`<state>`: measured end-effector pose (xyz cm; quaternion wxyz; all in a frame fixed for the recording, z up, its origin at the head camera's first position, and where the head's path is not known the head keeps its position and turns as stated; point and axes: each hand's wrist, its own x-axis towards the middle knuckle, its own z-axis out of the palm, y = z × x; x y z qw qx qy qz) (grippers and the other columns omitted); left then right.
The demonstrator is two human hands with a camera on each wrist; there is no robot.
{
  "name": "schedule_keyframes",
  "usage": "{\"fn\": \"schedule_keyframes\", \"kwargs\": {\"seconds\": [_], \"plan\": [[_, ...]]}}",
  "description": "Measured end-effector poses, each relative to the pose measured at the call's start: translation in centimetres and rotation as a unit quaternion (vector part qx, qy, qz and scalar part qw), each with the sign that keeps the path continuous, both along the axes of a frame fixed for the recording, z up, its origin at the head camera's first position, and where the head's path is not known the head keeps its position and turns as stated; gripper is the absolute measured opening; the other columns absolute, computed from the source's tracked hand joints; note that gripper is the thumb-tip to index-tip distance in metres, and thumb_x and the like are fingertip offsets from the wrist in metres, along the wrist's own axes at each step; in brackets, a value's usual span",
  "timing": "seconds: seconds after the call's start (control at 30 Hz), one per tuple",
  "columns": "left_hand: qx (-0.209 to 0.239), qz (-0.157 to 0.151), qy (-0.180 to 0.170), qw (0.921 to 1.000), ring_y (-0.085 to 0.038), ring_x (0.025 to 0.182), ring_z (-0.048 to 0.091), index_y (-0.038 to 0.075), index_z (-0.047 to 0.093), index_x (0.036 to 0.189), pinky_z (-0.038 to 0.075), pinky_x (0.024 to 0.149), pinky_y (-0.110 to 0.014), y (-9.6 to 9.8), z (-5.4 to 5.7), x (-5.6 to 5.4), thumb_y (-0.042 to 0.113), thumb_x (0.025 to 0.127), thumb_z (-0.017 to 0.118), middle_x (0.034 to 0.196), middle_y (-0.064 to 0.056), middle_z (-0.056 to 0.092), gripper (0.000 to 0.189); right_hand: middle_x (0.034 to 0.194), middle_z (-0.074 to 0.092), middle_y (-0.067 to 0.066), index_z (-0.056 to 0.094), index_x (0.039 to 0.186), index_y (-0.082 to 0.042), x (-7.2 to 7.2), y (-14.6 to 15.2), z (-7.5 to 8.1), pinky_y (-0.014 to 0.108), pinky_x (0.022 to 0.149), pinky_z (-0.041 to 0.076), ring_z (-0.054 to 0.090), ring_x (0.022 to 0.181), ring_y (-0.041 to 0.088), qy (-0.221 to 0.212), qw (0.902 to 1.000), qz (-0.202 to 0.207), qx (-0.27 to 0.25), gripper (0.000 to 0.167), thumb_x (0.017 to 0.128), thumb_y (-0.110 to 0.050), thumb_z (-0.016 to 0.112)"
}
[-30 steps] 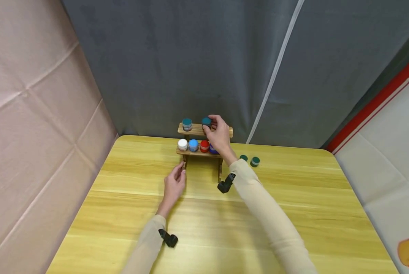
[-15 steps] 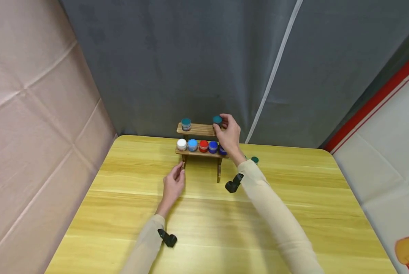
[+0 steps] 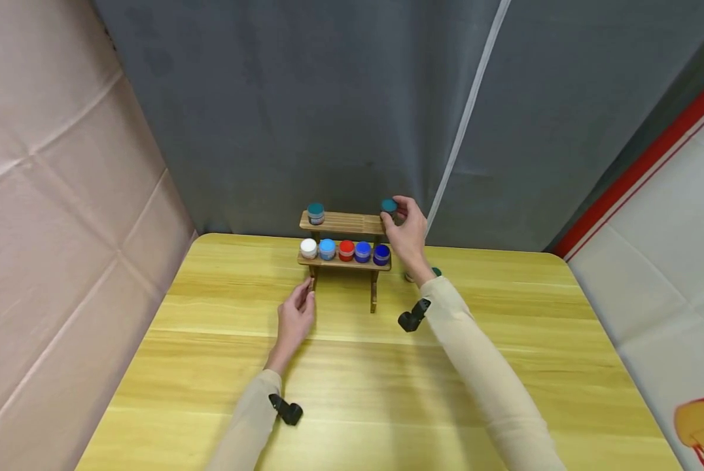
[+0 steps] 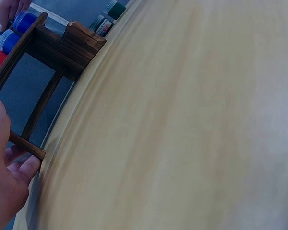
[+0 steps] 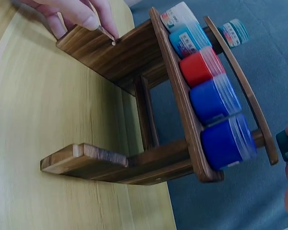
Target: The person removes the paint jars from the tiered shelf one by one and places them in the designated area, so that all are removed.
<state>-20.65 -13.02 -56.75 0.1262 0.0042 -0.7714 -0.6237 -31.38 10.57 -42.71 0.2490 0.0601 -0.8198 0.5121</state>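
A small two-tier wooden rack (image 3: 341, 222) stands at the back of the table. My left hand (image 3: 295, 317) pinches its left leg, seen also in the left wrist view. My right hand (image 3: 407, 229) holds a teal-lidded paint jar (image 3: 388, 205) between thumb and fingers, by the right end of the upper shelf; I cannot tell whether it touches the wood. Another teal-lidded jar (image 3: 315, 213) sits at that shelf's left end. Along the lower shelf stand a white jar (image 3: 308, 248), a light blue jar (image 3: 327, 249), a red jar (image 3: 347, 250) and two dark blue jars (image 3: 381, 254).
Two dark green-lidded jars (image 4: 116, 9) stand on the table right of the rack, partly hidden by my right forearm in the head view. A grey curtain (image 3: 258, 131) hangs right behind the table's back edge. Pale cloth (image 3: 63, 229) walls off the left side.
My right hand has moved to the right along the upper shelf with its jar, uncovering the dark blue jars below. My left hand has kept its hold on the rack's leg.
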Motion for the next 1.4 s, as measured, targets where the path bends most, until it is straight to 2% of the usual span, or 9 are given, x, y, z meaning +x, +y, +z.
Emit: {"fn": "schedule_keyframes", "kwargs": {"seconds": [0.2,0.47,0.7,0.93,1.07,1.13,1.3,1.33,1.4], "plan": [[-0.002,0.003,-0.002,1.0000,-0.036,0.126,0.063,0.008,0.059,0.141,0.057,0.101,-0.027,0.0,0.0,0.0,0.006,0.101,0.059,0.138,-0.024,0.061,0.040,0.121,0.068,0.021,0.061,0.127,0.002,0.1,1.0,-0.3,0.040,0.103,0.059,0.066,0.112,0.033,0.008,0.9999,-0.013,-0.005,0.038,0.093,-0.010,0.073],[-0.003,0.002,0.003,1.0000,-0.036,0.125,0.063,0.008,0.060,0.140,0.057,0.100,-0.024,0.1,-0.1,-0.1,0.006,0.101,0.059,0.138,-0.023,0.062,0.039,0.121,0.069,0.020,0.062,0.126,0.001,0.0,2.7,-0.7,0.038,0.103,0.059,0.067,0.113,0.032,-0.002,0.9991,-0.043,-0.009,0.037,0.092,-0.009,0.074],[-0.006,0.004,0.008,0.9999,-0.035,0.125,0.063,0.007,0.060,0.139,0.057,0.099,-0.024,0.0,-0.2,-0.1,0.006,0.101,0.059,0.137,-0.023,0.062,0.038,0.121,0.068,0.020,0.062,0.126,0.001,0.3,3.9,-1.1,0.040,0.103,0.059,0.066,0.113,0.033,-0.014,0.9984,-0.051,-0.019,0.038,0.093,-0.011,0.074],[-0.006,0.003,0.008,0.9999,-0.036,0.124,0.064,0.006,0.060,0.139,0.057,0.099,-0.025,-0.1,-0.2,-0.1,0.006,0.101,0.059,0.136,-0.025,0.063,0.038,0.123,0.067,0.020,0.060,0.128,0.001,0.5,5.0,-2.0,0.041,0.104,0.058,0.065,0.115,0.034,-0.032,0.9972,-0.066,-0.016,0.038,0.093,-0.010,0.073],[-0.006,0.002,0.012,0.9999,-0.037,0.124,0.064,0.006,0.060,0.139,0.057,0.098,-0.023,-0.1,-0.2,0.0,0.006,0.101,0.059,0.136,-0.025,0.063,0.038,0.122,0.067,0.021,0.061,0.127,0.002,0.9,5.6,-2.6,0.042,0.104,0.058,0.065,0.114,0.035,-0.025,0.9972,-0.067,-0.020,0.039,0.093,-0.010,0.073],[-0.005,0.006,0.007,0.9999,-0.037,0.124,0.064,0.004,0.060,0.139,0.057,0.099,-0.025,0.0,0.2,0.2,0.005,0.101,0.059,0.136,-0.025,0.062,0.038,0.122,0.066,0.022,0.060,0.128,0.003,1.1,5.8,-2.9,0.043,0.104,0.058,0.065,0.114,0.036,-0.020,0.9974,-0.065,-0.022,0.040,0.092,-0.010,0.073],[-0.002,0.009,0.011,0.9999,-0.036,0.124,0.064,0.004,0.060,0.139,0.057,0.099,-0.028,-0.1,0.2,0.2,0.006,0.101,0.060,0.136,-0.024,0.062,0.038,0.123,0.065,0.023,0.060,0.128,0.004,1.4,6.3,-3.5,0.044,0.105,0.058,0.064,0.115,0.038,-0.025,0.9971,-0.066,-0.029,0.040,0.092,-0.008,0.072],[-0.002,0.007,0.016,0.9998,-0.036,0.124,0.064,0.005,0.060,0.139,0.057,0.098,-0.026,-0.3,-0.2,0.0,0.007,0.101,0.060,0.136,-0.023,0.063,0.038,0.123,0.065,0.023,0.059,0.129,0.005,1.5,6.4,-3.7,0.045,0.105,0.058,0.064,0.116,0.039,-0.029,0.9969,-0.067,-0.030,0.040,0.093,-0.008,0.072],[-0.004,0.005,0.020,0.9998,-0.035,0.124,0.064,0.007,0.061,0.139,0.057,0.098,-0.024,-0.4,-0.3,0.0,0.008,0.101,0.060,0.136,-0.022,0.063,0.038,0.124,0.065,0.024,0.059,0.128,0.005,1.6,6.6,-3.9,0.045,0.105,0.057,0.064,0.116,0.040,-0.034,0.9966,-0.068,-0.032,0.040,0.093,-0.007,0.072]]}}
